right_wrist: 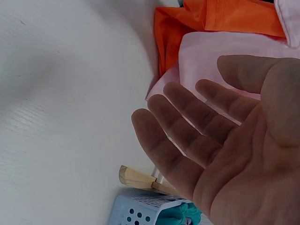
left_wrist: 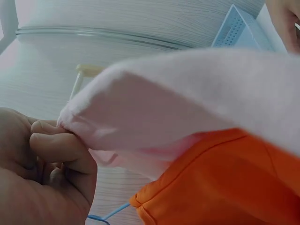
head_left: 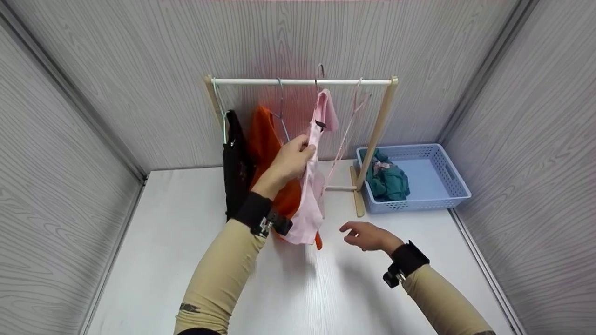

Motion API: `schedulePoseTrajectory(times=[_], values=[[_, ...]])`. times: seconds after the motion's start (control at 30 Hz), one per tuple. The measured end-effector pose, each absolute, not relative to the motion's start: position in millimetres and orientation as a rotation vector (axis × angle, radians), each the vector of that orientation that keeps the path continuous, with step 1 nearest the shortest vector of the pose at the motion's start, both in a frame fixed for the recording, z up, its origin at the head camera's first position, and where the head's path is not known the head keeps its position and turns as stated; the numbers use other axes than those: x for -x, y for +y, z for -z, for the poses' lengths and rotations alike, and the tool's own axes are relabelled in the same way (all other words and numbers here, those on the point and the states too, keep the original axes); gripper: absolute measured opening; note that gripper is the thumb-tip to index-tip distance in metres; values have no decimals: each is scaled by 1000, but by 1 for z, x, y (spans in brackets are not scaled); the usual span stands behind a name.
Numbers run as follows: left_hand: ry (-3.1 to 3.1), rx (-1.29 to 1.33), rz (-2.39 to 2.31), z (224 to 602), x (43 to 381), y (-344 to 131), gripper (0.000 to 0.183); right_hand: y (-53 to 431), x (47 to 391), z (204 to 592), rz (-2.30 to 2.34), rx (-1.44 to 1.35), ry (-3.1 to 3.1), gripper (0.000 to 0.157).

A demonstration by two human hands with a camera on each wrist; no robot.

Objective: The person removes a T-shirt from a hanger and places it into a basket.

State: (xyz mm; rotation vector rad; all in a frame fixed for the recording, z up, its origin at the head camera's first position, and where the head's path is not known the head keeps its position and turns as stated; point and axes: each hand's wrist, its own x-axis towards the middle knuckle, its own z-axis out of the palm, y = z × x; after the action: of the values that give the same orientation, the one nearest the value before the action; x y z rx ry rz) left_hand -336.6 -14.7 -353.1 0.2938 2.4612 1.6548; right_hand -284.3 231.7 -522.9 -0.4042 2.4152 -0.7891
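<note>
A pink shirt [head_left: 309,204] hangs from a hanger [head_left: 321,72] on the white rail of a small clothes rack. My left hand [head_left: 292,158] pinches the shirt's edge between thumb and curled fingers; the left wrist view shows the pink cloth [left_wrist: 140,103] stretching away from the fingertips. Lower and to the right, my right hand [head_left: 370,236] hovers with nothing in it. In the right wrist view its palm faces the camera and its fingers [right_wrist: 164,145] are spread and loosely bent, the pink shirt lying behind them.
Left of the shirt hang an orange garment [head_left: 263,135] and a black one [head_left: 236,172]. A bare pink hanger [head_left: 347,132] is on the rail to its right. Beside the rack's wooden leg [head_left: 378,132] stands a blue basket [head_left: 458,186] holding a green garment [head_left: 390,182].
</note>
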Motion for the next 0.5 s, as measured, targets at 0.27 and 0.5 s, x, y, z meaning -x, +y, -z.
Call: schedulePoseTrajectory(times=[0.27,0.5], values=[[2448,-357,-1644,365,308,-36,17,247,284,513,886,510,2481,33],[2409,-365,-1564,386,281,-65,15,255,292,494,989,533,2651,28]])
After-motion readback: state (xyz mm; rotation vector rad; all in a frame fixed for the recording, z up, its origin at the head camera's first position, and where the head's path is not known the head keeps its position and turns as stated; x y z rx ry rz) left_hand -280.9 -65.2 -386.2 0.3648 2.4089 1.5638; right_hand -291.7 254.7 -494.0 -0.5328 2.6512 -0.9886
